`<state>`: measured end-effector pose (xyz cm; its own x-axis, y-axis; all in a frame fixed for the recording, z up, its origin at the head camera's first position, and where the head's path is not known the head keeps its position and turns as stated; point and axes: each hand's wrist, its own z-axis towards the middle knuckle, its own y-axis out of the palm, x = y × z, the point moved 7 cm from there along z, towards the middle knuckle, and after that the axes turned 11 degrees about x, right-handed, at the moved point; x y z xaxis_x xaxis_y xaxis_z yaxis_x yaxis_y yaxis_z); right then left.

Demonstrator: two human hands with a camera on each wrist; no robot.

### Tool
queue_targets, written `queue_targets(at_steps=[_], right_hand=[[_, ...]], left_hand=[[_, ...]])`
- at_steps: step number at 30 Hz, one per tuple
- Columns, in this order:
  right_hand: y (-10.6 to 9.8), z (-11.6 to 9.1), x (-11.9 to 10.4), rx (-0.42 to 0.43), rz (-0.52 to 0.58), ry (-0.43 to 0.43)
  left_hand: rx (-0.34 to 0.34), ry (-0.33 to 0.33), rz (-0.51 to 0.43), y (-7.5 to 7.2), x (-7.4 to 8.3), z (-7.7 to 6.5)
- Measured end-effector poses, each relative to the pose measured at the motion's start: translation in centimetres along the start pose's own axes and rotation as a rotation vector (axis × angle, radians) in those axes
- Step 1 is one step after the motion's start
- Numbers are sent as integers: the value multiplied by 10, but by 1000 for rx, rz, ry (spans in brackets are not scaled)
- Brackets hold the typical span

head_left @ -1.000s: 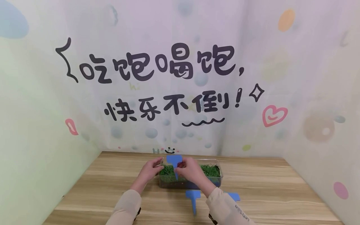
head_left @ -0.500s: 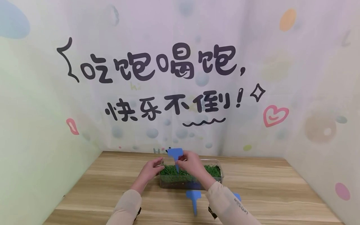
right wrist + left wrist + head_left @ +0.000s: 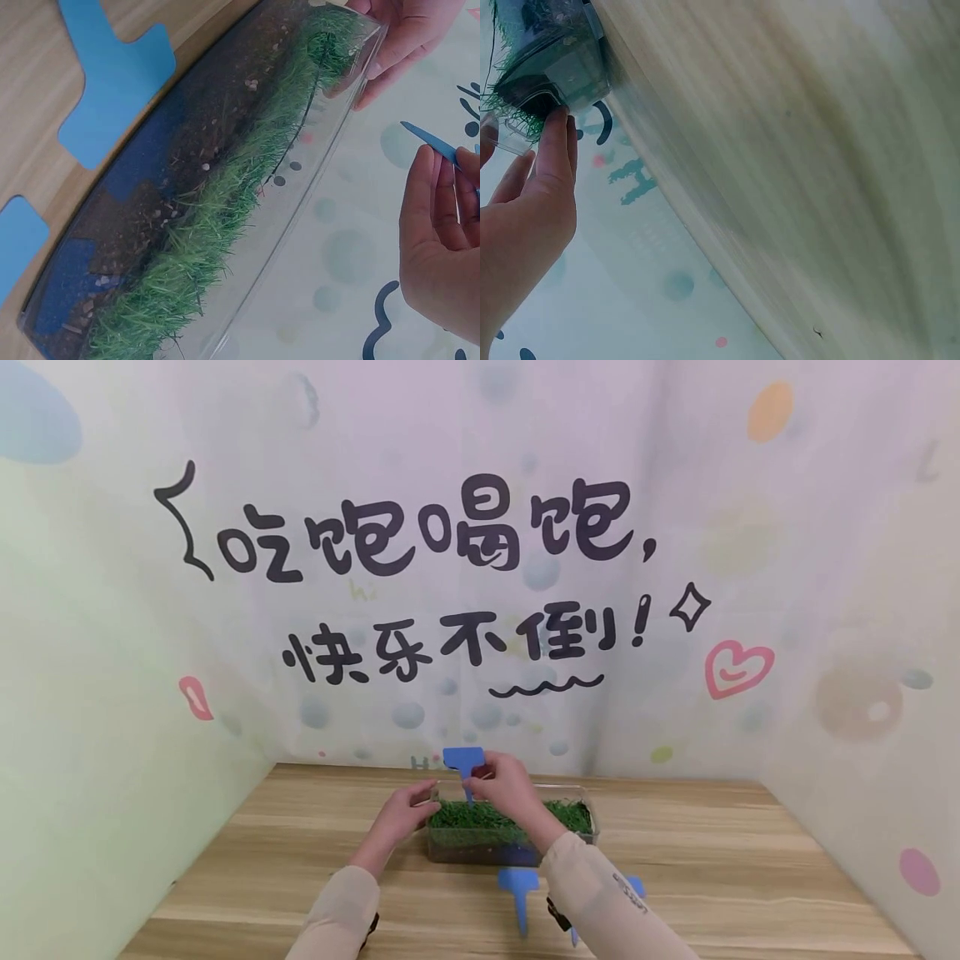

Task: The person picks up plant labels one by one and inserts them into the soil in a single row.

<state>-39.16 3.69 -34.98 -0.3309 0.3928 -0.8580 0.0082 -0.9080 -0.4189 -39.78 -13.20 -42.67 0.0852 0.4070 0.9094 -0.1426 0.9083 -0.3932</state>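
Note:
A clear planter box (image 3: 480, 845) filled with dark soil and topped with green grass (image 3: 225, 195) stands on the table. At its left end, my left hand (image 3: 401, 817) holds the corner, with its fingers against the end wall in the left wrist view. My right hand (image 3: 508, 789) pinches a blue T-shaped plant label (image 3: 463, 758) by its stem, broad head upward. In the right wrist view the label's point (image 3: 424, 133) is apart from the grass; the fingers hide part of its stem.
In front of the box a second blue plant label (image 3: 520, 897) lies flat on the wooden table (image 3: 315, 827). Another label (image 3: 636, 885) is partly hidden under the right sleeve (image 3: 592, 889). A printed cloth wall (image 3: 675, 718) rises behind the table.
My right hand has lifted the plant label up and away from the grass, slightly toward the back. The left hand stays on the left end of the box.

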Motion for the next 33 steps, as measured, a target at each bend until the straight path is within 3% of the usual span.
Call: queue_targets(at_steps=[27, 33], right_hand=[[22, 12, 23, 63, 37, -3], [27, 12, 29, 56, 19, -2]], left_hand=[[-11, -55, -83, 1, -2, -2], [-2, -40, -101, 1, -3, 0]])
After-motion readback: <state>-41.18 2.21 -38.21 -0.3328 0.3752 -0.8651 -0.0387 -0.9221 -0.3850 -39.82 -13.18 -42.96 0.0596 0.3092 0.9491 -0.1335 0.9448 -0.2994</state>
